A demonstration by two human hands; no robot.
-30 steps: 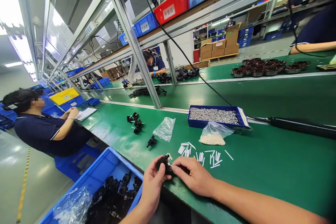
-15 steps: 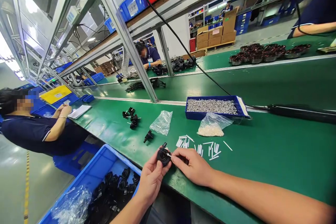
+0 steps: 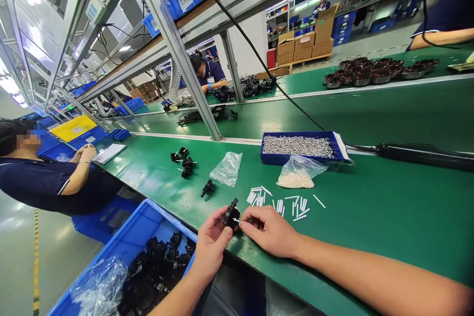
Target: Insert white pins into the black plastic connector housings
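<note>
One stubbed black part (image 3: 230, 216) was gripped by the left hand (image 3: 210, 241), one white pin (image 3: 236, 219) by the right hand (image 3: 272, 232), both partly hidden

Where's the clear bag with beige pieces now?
Head view, right of centre: the clear bag lies on the green bench, just in front of the blue tray, beyond the white sticks.
</note>
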